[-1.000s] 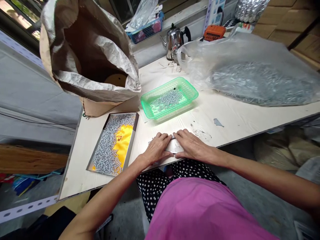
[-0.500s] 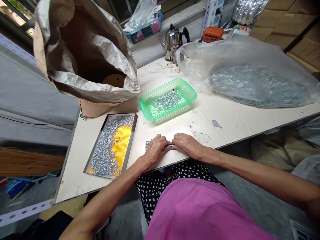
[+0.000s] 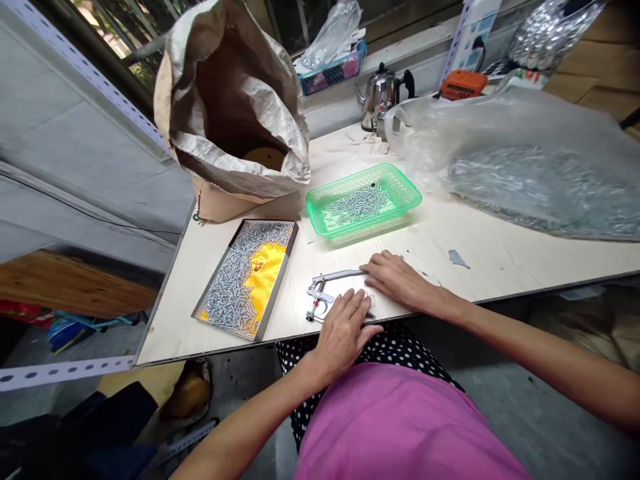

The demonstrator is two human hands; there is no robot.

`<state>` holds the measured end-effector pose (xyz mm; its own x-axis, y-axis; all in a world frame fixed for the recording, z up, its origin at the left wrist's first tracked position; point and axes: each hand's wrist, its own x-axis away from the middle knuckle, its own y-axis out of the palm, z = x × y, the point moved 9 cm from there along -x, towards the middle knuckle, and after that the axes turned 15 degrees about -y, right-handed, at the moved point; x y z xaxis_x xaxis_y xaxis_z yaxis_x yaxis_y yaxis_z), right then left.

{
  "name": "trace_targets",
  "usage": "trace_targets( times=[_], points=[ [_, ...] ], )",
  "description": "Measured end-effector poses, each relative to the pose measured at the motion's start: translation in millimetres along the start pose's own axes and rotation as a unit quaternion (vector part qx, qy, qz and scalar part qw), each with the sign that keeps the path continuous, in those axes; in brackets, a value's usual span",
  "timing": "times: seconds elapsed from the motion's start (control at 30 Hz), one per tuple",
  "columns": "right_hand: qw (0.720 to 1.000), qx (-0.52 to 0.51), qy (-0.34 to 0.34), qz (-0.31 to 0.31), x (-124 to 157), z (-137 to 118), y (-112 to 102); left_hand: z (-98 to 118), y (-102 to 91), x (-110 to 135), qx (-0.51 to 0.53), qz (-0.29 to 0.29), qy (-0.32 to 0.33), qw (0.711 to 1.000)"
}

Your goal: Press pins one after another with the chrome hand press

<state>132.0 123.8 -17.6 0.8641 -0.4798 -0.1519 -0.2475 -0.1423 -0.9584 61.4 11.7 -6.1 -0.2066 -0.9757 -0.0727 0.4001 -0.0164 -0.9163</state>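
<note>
Spring-loaded metal pliers (image 3: pixel 336 275) lie on the table near its front edge, their two handles spread apart and pointing right. My left hand (image 3: pixel 347 327) rests over the lower handle with its fingers stretched out, covering much of it. At the tip of the upper handle are the fingertips of my right hand (image 3: pixel 397 280), its fingers extended and its thumb hidden. Left of the pliers is a shallow box (image 3: pixel 277 287) with many small silvery metal pins (image 3: pixel 225 293) on yellow cloth. Behind my hands stands a green plastic basket (image 3: pixel 367 230) holding more such pins.
A large open paper sack (image 3: pixel 225 193) stands at the back left. A clear plastic bag (image 3: pixel 525 120) full of metal pieces covers the right side. A steel kettle (image 3: pixel 381 97) and an orange device (image 3: pixel 463 85) are at the back. A grey scrap (image 3: pixel 457 259) lies on the table (image 3: pixel 170 320).
The pliers, earlier closed under both hands, now have their handles spread apart. My hands have loosened and moved apart, the left lower and nearer me. The view has shifted left.
</note>
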Motion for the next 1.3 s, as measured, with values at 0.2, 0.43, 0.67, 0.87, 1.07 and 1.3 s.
trace_targets(
  times=[0.2, 0.43, 0.67, 0.87, 1.07, 1.3],
  points=[
    [1.000, 0.019, 0.014, 0.020, -30.9, 17.7, -7.6, -3.4, 7.2, 7.6, 0.033, -0.026, -0.004, 0.999],
    [0.967, -0.028, -0.249, -0.037, -77.3, -108.6, 4.8, -5.4, 13.4, 9.2, 0.072, -0.038, -0.028, 0.996],
    [0.950, -0.013, -0.308, -0.052, -100.2, -139.4, 36.6, -4.7, -66.8, 37.9, 0.055, 0.091, 0.091, 0.990],
    [0.950, -0.117, -0.247, 0.149, -115.7, -109.5, -21.0, -184.1, -155.2, -2.0, -0.123, 0.192, -0.273, 0.935],
    [0.946, 0.045, -0.074, 0.312, -111.1, -18.2, -140.0, -262.7, -143.8, -49.8, -0.171, 0.109, -0.367, 0.908],
    [0.972, -0.046, -0.094, 0.210, -71.3, -37.1, -104.1, -279.3, -123.2, -83.3, -0.218, 0.053, -0.406, 0.886]
  ],
)
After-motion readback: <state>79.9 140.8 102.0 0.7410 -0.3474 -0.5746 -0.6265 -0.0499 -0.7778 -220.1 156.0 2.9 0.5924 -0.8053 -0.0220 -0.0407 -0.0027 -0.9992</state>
